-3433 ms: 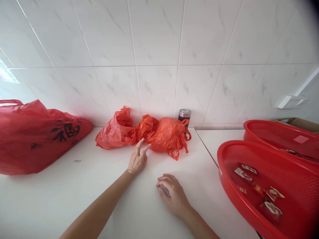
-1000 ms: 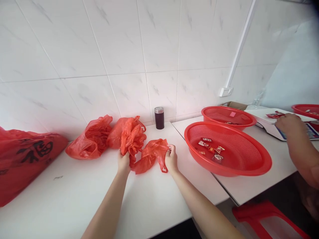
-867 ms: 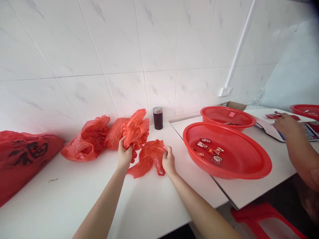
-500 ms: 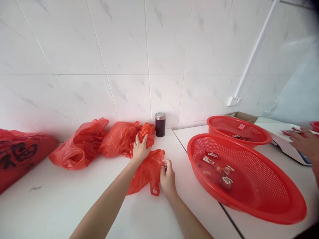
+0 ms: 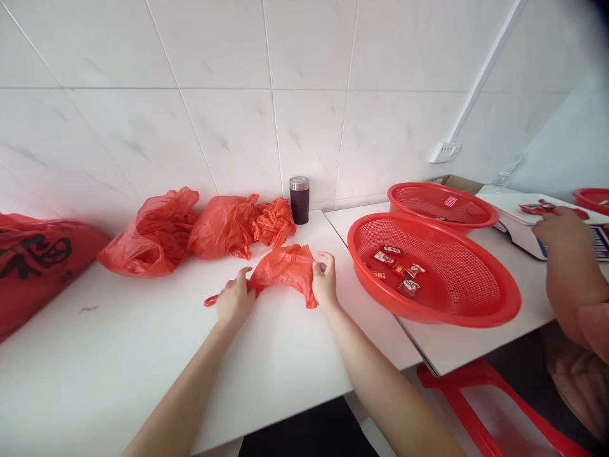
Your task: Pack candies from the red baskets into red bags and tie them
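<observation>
A thin red plastic bag (image 5: 281, 266) is stretched between my two hands just above the white table (image 5: 266, 355). My left hand (image 5: 236, 298) grips its left side, and a handle loop pokes out beyond the fingers. On the other side, my right hand (image 5: 325, 279) pinches the bag's right edge between thumb and fingers. Behind it lie a crumpled red bag (image 5: 275, 222), a fuller red bag (image 5: 223, 225) and another bunched red bag (image 5: 155, 235). A dark tumbler with a silver lid (image 5: 299, 202) stands by the wall.
To the right, a red perforated basket (image 5: 466, 285) holds several small wrapped packets (image 5: 410, 287). A second red basket (image 5: 442, 200) sits behind it. A co-worker's hand (image 5: 564, 231) reaches over a white scale (image 5: 516, 228). A red stool (image 5: 471, 406) stands below the table edge.
My left hand has left the crumpled bag at the back and come nearer, taking hold of the front bag's left side. The bag is now spread sideways. The view has tilted down.
</observation>
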`<state>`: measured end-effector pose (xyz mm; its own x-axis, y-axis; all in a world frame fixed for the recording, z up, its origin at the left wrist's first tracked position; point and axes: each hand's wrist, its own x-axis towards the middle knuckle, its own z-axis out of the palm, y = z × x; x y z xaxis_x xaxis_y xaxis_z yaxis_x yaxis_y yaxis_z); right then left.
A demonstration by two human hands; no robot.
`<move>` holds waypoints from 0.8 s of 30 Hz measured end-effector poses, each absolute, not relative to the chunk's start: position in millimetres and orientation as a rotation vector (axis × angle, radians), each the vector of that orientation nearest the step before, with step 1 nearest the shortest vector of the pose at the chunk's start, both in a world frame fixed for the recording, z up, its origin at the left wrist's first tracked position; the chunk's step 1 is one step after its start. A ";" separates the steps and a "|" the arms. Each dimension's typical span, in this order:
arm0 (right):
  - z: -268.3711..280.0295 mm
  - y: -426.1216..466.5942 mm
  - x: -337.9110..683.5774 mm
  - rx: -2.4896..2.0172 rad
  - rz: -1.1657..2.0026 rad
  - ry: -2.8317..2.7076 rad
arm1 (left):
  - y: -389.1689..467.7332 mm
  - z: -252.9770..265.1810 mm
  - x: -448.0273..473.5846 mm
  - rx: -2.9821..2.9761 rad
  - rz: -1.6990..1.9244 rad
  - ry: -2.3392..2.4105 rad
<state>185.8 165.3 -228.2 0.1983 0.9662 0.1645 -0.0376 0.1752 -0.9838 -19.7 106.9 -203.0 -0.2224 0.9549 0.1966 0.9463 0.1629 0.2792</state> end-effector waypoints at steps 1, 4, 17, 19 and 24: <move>-223.9 164.3 191.2 -1.125 0.967 -1.068 | 105.9 -197.7 -29.4 1.931 0.535 2.398; -210.7 160.0 202.1 -1.104 0.993 -0.986 | 99.4 -172.6 -62.6 1.893 0.506 2.494; -127.1 153.8 189.7 -0.921 1.357 -1.009 | 93.1 -102.9 -14.4 2.198 0.472 1.921; -118.9 153.2 192.2 -0.889 1.378 -1.011 | 95.2 -115.3 -7.3 2.152 0.551 1.921; -109.4 163.9 212.0 -0.890 1.323 -0.964 | 98.5 -114.3 -36.8 1.949 0.765 1.889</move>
<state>212.0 163.9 -109.4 0.0058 0.9982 0.0589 -0.3614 0.0570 -0.9307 -36.8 98.5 -114.3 -0.0175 0.9880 0.1536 0.8166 -0.0746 0.5724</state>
